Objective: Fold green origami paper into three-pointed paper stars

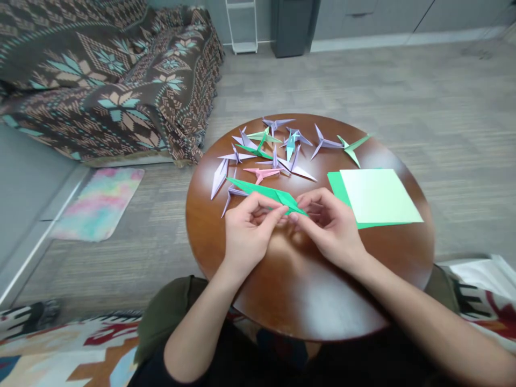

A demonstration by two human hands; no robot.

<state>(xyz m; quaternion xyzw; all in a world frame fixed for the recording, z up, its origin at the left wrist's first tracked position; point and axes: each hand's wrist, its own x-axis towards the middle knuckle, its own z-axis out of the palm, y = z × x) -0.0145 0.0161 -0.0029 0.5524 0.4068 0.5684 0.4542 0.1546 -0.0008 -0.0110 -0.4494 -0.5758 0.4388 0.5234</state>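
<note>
Left of the round wooden table (209, 231): patterned woven blanket (121, 70), pastel mat (99, 201). On the glossy tabletop's far half: sharp-pointed folded paper shapes (268, 148), lilac, pink, green. At centre: left hand (248, 231) and right hand (328, 223), fingertips pinched narrow on a long creased green paper piece (266, 192), just above the tabletop. Right of the hands: flat pale-green square sheets (377, 196). No legible writing.

**Hands and arms: pose at this moment**

Left hand (246, 226): forearm bare, entering from 7 o'clock, wrist straight, fingers (278, 214) curled inward and pinched together toward 3 o'clock.

Right hand (331, 224): forearm bare, entering from 4 o'clock, palm turned down, fingers bent and pinched toward 9 o'clock. Fingertips of both hands nearly meet.
</note>
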